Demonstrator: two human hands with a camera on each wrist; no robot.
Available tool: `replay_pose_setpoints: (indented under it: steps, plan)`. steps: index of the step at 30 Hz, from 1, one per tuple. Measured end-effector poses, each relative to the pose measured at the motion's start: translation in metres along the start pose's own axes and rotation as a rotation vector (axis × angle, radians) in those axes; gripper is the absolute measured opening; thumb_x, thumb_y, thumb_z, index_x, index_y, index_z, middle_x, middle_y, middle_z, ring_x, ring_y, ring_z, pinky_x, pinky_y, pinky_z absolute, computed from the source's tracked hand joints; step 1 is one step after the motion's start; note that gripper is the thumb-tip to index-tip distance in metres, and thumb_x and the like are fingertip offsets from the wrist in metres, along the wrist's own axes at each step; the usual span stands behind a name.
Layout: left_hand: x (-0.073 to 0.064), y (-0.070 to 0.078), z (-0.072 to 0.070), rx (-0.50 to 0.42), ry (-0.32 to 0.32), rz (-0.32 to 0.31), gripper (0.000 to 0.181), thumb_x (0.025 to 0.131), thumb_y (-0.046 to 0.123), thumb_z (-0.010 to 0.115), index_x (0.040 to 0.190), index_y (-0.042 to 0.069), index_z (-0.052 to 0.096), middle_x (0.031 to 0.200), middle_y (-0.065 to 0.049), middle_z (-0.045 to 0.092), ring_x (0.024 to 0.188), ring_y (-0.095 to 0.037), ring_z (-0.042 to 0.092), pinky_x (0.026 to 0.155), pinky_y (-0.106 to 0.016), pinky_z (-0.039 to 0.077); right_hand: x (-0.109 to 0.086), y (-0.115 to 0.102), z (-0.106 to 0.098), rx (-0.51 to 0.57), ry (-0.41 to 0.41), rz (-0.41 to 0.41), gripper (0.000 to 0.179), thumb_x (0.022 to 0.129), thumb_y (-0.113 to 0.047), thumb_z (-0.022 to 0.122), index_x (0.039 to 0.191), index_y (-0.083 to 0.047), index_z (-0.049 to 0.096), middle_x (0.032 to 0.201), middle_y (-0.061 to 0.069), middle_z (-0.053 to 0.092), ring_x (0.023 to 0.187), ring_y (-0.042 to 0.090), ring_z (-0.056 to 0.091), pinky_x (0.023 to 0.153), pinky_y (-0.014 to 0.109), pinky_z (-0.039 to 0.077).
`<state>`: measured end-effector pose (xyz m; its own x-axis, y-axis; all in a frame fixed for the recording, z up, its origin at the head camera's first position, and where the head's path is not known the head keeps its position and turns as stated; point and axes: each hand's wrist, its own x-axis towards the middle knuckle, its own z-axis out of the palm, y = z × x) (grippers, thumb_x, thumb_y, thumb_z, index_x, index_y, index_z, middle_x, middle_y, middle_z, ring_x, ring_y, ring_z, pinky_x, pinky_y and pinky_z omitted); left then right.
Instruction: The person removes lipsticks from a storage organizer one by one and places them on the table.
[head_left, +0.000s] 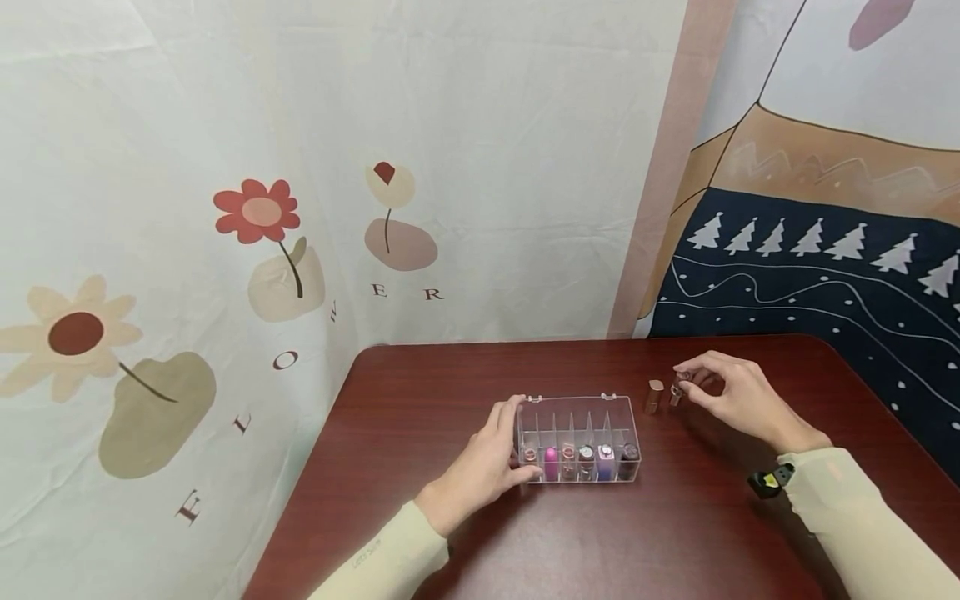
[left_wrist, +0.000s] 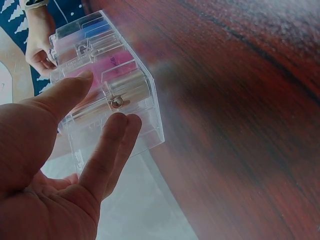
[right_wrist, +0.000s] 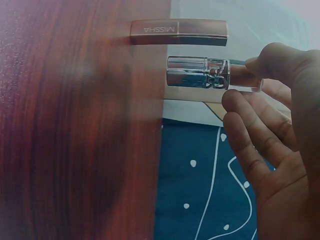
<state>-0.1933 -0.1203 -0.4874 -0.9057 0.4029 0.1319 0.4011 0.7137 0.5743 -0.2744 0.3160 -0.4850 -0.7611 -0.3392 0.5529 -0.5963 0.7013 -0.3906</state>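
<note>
A clear plastic divided box (head_left: pixel 577 417) stands on the table, a row of lipsticks and similar small tubes in its front compartments. My left hand (head_left: pixel 486 458) grips its left end, the thumb at the front and the fingers along the side and back. A bright pink tube (left_wrist: pixel 112 65) shows through the wall in the left wrist view. To the right of the box, my right hand (head_left: pixel 738 396) pinches the clear-topped end of a lipstick (right_wrist: pixel 192 71) with a shiny silver base. Beside that lipstick stands a rose-gold one (right_wrist: pixel 177 32) marked MISSHA.
The reddish-brown wooden table (head_left: pixel 420 392) reaches back to a pale cloth (head_left: pixel 487 167) printed with flowers and letters. At the right hangs a dark blue cloth (head_left: pixel 795 283) with white trees. A black band (head_left: pixel 768 481) sits at the right wrist.
</note>
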Motion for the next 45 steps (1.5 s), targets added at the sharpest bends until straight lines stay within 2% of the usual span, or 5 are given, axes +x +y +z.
replay_pose_setpoints:
  steps: [12, 25, 45]
  plan:
    - [0.0, 0.0, 0.0, 0.014, -0.001, -0.008, 0.109, 0.096, 0.022, 0.1, 0.178, 0.006, 0.03, 0.168, -0.019, 0.051, 0.079, -0.001, 0.066, 0.078, -0.022, 0.065, -0.002, 0.005, 0.008, 0.013, -0.009, -0.008, 0.033, 0.09, -0.001, 0.098, 0.118, -0.013, 0.087, 0.108, -0.004, 0.084, 0.087, -0.004, 0.07, 0.081, 0.005, 0.054]
    - [0.001, -0.001, 0.001, 0.029, 0.007, 0.006, 0.108, 0.096, 0.023, 0.1, 0.177, 0.007, 0.03, 0.166, -0.02, 0.052, 0.073, -0.001, 0.059, 0.076, -0.023, 0.064, -0.005, 0.007, 0.011, 0.01, -0.037, 0.017, 0.032, 0.091, -0.003, 0.098, 0.119, -0.015, 0.087, 0.108, -0.004, 0.084, 0.088, -0.004, 0.071, 0.079, 0.01, 0.057]
    - [0.0, 0.0, 0.0, 0.043, 0.014, 0.03, 0.107, 0.096, 0.021, 0.1, 0.176, 0.004, 0.031, 0.164, -0.019, 0.052, 0.074, -0.001, 0.061, 0.076, -0.021, 0.064, -0.009, 0.009, 0.015, 0.037, -0.089, 0.067, 0.033, 0.092, -0.002, 0.096, 0.12, -0.017, 0.087, 0.105, -0.003, 0.084, 0.089, -0.004, 0.07, 0.078, 0.013, 0.06]
